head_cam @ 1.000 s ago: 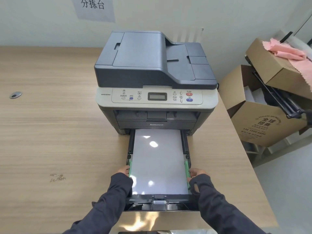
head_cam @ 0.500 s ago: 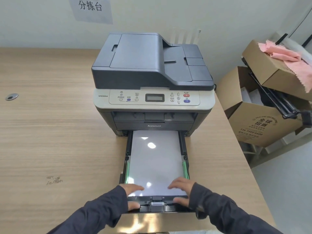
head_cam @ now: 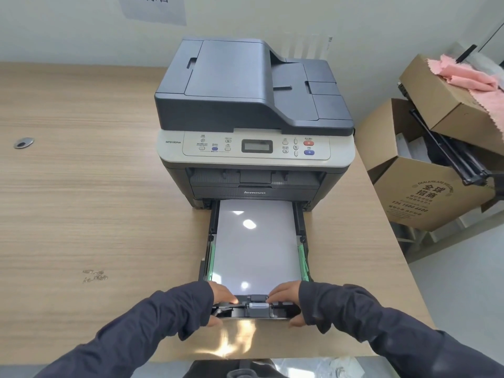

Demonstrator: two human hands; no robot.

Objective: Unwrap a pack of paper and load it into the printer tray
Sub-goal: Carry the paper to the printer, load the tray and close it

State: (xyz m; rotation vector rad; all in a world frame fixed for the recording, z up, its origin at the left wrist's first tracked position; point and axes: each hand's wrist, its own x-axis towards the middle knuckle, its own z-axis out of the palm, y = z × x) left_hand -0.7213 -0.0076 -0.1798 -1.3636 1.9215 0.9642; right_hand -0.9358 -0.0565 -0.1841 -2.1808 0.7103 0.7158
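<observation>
Black pull-out printer tray (head_cam: 302, 227) sticks out toward near side of grey Lenovo printer (head_cam: 255, 124) on wood-grain bench (head_cam: 81, 214), w/ white paper stack (head_cam: 255, 249) lying flat inside. Left hand (head_cam: 221, 294) & right hand (head_cam: 285, 294) both clamped on tray's near front edge, fingers on top, thumbs on front face.

Cardboard boxes (head_cam: 425, 192) and pink cloth (head_cam: 469, 77) beside desk (head_cam: 81, 214).

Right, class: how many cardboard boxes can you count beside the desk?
2: an upper box holding pink cloth, and a printed box below it. Others may be hidden.
</observation>
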